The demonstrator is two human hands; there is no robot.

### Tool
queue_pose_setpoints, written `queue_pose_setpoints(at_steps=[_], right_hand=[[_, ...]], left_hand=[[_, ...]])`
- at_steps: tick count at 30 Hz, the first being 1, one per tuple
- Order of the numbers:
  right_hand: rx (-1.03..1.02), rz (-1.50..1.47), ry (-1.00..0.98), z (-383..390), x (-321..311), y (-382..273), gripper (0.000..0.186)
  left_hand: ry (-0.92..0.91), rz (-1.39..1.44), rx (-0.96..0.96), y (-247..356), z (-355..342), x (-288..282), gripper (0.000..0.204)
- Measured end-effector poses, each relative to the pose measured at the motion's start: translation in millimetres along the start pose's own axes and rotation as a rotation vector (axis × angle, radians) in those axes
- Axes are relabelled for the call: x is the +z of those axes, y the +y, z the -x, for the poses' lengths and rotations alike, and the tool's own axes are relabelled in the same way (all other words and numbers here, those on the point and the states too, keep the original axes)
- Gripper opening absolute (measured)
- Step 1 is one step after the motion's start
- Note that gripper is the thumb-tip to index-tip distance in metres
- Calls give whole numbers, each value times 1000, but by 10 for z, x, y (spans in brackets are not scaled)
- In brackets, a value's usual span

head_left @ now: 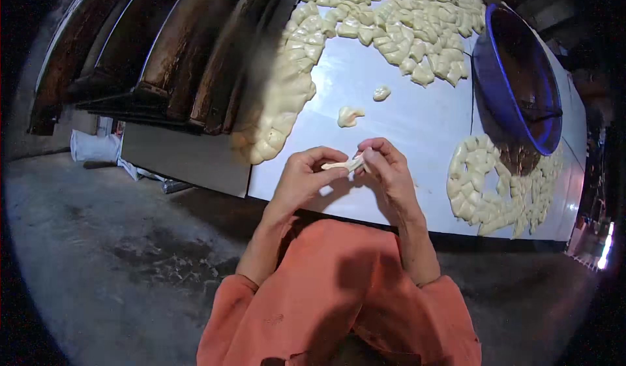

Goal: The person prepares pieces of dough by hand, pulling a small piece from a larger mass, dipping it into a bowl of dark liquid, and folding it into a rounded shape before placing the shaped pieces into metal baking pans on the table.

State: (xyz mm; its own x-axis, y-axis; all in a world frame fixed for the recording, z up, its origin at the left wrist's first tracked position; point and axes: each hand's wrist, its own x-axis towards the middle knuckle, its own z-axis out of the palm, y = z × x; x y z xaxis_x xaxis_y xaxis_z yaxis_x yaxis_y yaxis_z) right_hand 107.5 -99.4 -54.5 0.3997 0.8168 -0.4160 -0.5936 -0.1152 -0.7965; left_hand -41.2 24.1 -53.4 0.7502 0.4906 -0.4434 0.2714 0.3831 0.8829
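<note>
Fingers: my left hand (301, 178) and right hand (385, 170) are both closed in a pinch on one small dough piece (344, 165), thumb and fingertips meeting at its two ends. The piece sits stretched between them, held just above the near edge of the white table (404, 115).

Finished stock, as I judge it: a long heaped band of shaped pieces (287, 98) along the left edge of the table; a broad spread of shaped pieces (391, 20) across the far end; a curved cluster (486, 193) at the near right, beside the blue basin (518, 79).

Loose items: two unshaped-looking bits (349, 115) lying apart on the bare middle of the table.

In hand: one piece, shaping not complete.

Remaining: what the basin holds I cannot tell; its inside is dark. Going by the heaps, much is done.

Surroundings: dark curved metal trays (169, 53) stacked at the far left; grey floor (98, 248) below.
</note>
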Motion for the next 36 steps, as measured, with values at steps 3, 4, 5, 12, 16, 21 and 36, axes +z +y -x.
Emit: queue_pose_setpoints(at_steps=[3,4,5,12,16,21,36], right_hand=[[79,-38,-13,7,42,-123,27],[64,73,-37,7,38,-118,30],[50,183,-62,4,37,-109,34],[25,333,-100,-40,-48,-40,18],[-160,508,-8,-10,16,-33,10],[-315,-47,-120,145,-134,-246,12],[-100,70,97,-58,-371,-162,29]], left_hand=[[-26,29,99,42,-12,63,39],[-28,23,129,61,-9,78,45],[-29,19,158,72,-5,82,51],[43,-515,330,25,-11,46,49],[102,-820,530,-82,-116,50,30],[329,-1195,750,-396,-329,-62,36],[256,-969,493,-154,-324,-38,27]])
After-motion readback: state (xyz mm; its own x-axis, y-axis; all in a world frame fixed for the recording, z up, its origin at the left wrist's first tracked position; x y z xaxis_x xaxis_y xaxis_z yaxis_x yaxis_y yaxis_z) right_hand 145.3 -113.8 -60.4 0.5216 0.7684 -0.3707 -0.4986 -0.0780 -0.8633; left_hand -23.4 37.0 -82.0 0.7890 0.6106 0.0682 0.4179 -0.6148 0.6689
